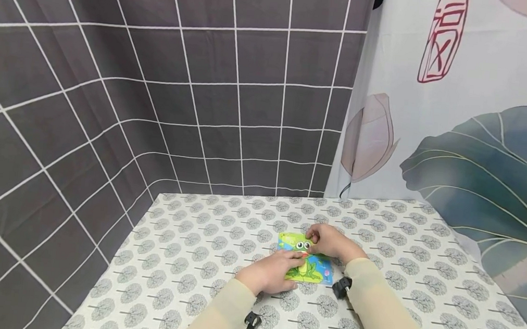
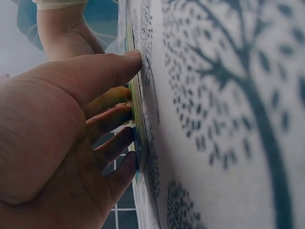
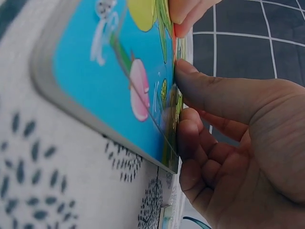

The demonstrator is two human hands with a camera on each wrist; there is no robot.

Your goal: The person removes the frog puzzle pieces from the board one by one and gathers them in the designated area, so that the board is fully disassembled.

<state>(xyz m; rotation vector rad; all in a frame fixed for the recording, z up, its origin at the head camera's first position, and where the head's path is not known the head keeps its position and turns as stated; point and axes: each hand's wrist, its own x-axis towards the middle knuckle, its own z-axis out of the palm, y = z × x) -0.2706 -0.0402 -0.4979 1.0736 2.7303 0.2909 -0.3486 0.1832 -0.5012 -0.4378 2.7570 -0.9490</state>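
A board [image 1: 309,272] with a cartoon frog on blue and green lies flat on the cloth. Its edge [image 3: 71,109] looks thick and layered in the right wrist view, where a thin line crosses the pink flower [image 3: 138,90]. My left hand [image 1: 273,271] rests its extended fingers on the frog's middle, the thumb [image 2: 114,67] beside the board's near edge. At the upper right, next to the frog's eyes, my right hand [image 1: 332,241] has curled fingers, thumb and fingertips touching the picture side. Whether it pinches a part there I cannot tell.
A white cloth [image 1: 178,282] printed with grey trees covers the table. Behind it hangs a dark curtain [image 1: 259,106] with white grid lines, and a white curtain [image 1: 395,56] with plant pictures stands at the right. Small black devices [image 1: 341,287] sit at both wrists.
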